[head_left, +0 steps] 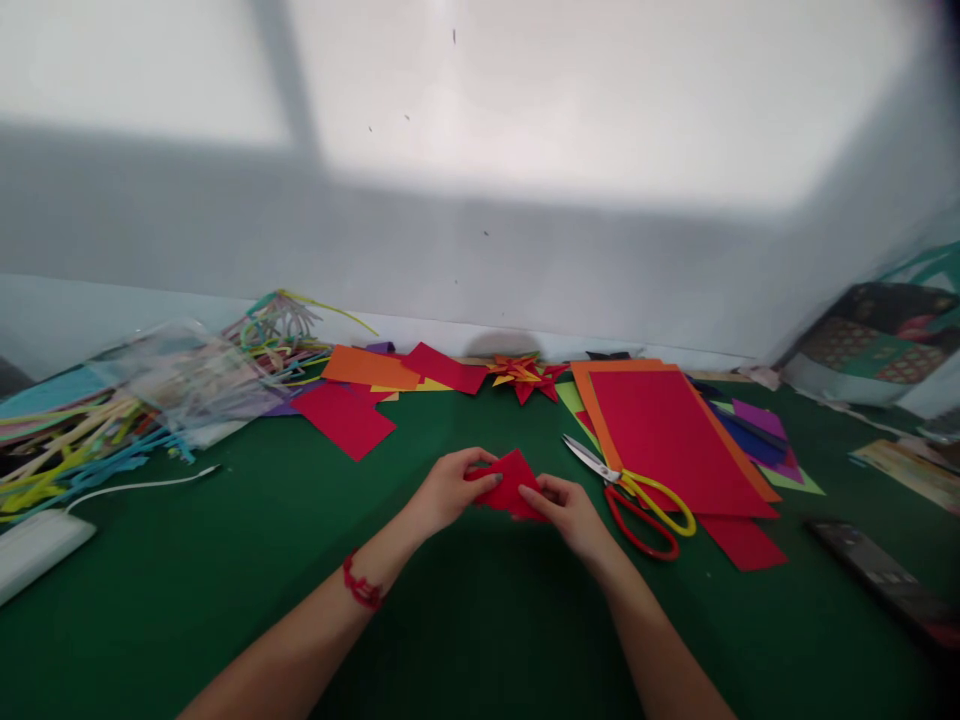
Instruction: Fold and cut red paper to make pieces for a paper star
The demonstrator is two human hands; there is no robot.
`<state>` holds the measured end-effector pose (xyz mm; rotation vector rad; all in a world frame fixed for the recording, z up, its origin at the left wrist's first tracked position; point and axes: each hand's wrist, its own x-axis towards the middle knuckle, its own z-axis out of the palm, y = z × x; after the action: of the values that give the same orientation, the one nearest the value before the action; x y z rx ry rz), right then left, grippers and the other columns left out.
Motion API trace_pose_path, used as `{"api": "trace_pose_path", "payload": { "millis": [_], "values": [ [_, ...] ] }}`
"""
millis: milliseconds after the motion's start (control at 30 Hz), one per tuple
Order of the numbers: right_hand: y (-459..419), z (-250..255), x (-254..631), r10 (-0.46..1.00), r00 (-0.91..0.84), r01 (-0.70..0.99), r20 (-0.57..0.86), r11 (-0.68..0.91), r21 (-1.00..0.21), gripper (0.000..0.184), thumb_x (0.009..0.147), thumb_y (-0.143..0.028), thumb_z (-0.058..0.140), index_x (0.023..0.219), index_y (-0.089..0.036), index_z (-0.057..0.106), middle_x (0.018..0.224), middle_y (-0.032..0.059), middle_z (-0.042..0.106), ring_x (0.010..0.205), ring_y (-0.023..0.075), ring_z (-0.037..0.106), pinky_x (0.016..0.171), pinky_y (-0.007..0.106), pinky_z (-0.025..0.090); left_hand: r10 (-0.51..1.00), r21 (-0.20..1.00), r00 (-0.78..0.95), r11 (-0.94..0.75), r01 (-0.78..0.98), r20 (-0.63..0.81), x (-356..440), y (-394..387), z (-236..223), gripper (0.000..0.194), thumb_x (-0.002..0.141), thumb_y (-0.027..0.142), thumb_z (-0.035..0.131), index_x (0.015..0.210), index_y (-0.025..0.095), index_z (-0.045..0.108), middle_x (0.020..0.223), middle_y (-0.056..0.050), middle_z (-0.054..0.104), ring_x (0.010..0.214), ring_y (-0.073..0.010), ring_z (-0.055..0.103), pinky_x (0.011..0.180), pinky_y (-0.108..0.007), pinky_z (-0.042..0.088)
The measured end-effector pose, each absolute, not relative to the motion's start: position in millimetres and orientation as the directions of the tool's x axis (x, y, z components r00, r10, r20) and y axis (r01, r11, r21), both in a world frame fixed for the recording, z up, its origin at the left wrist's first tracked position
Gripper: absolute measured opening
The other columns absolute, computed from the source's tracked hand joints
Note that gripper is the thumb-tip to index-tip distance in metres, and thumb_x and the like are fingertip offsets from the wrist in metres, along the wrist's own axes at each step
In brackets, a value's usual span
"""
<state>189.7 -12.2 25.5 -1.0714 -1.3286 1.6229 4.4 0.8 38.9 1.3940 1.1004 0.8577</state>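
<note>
A small piece of red paper (511, 480), which looks folded, is held between both hands above the green table. My left hand (459, 487) pinches its left side with thumb and fingers. At its right edge my right hand (561, 508) grips it, the thumb lying on top. Some fingertips are hidden under the paper. Scissors (611, 480) with one yellow and one red handle lie partly open to the right, on the edge of large red sheets (675, 430). Straight ahead of the hands, red and orange paper stars (523, 376) rest near the wall.
Red paper (343, 420) and orange paper (373, 367) lie at the back left, beside many coloured strips (82, 440) and a clear plastic bag (191, 375). A white device with a cable (45, 550) is at far left. A phone (877, 575) lies on the green table (247, 570) at right.
</note>
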Motion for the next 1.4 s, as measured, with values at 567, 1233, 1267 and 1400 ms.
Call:
{"api": "trace_pose_path", "payload": {
  "millis": [567,1233,1267,1400],
  "values": [
    [-14.1,24.5,187.6,0.950,-0.310,0.131,-0.045,-0.004,-0.991,0.031,0.070,-0.046,0.057,0.064,-0.016,0.057,0.057,-0.0039,0.052,0.053,0.0104,0.047,0.050,0.021,0.034,0.928,0.940,0.362,-0.045,0.337,-0.085,3.3,-2.5,40.1,0.019,0.064,0.028,0.060,0.077,0.014,0.060,0.069,-0.001,0.062,0.063,-0.0149,0.056,0.053,-0.021,0.039],
    [-15.9,22.9,184.3,0.935,-0.350,0.095,-0.058,-0.026,-0.995,0.022,0.070,-0.039,0.060,0.070,-0.017,0.057,0.064,-0.0016,0.059,0.057,0.0123,0.052,0.052,0.022,0.037,0.866,0.904,0.494,-0.147,0.402,-0.079,-0.7,-6.5,39.1,0.012,0.065,0.026,0.058,0.070,0.015,0.056,0.056,0.006,0.049,0.049,-0.0082,0.042,0.044,-0.018,0.027],
    [-16.0,22.8,184.2,0.943,-0.329,0.103,-0.051,-0.018,-0.995,0.023,0.070,-0.039,0.060,0.069,-0.017,0.056,0.062,-0.0020,0.059,0.055,0.0118,0.051,0.051,0.022,0.036,0.869,0.907,0.489,-0.142,0.396,-0.077,0.2,-6.1,38.3,0.013,0.065,0.026,0.058,0.072,0.015,0.056,0.057,0.005,0.051,0.051,-0.0086,0.044,0.044,-0.018,0.029],
    [-16.1,22.8,183.3,0.969,-0.245,0.119,-0.022,0.008,-0.993,0.025,0.070,-0.042,0.059,0.067,-0.017,0.055,0.059,-0.0028,0.057,0.053,0.0113,0.050,0.049,0.021,0.035,0.901,0.916,0.428,-0.114,0.385,-0.068,3.1,-3.4,38.1,0.027,0.064,0.028,0.061,0.088,0.016,0.057,0.073,0.000,0.061,0.064,-0.0132,0.053,0.054,-0.020,0.037]
  ]
}}
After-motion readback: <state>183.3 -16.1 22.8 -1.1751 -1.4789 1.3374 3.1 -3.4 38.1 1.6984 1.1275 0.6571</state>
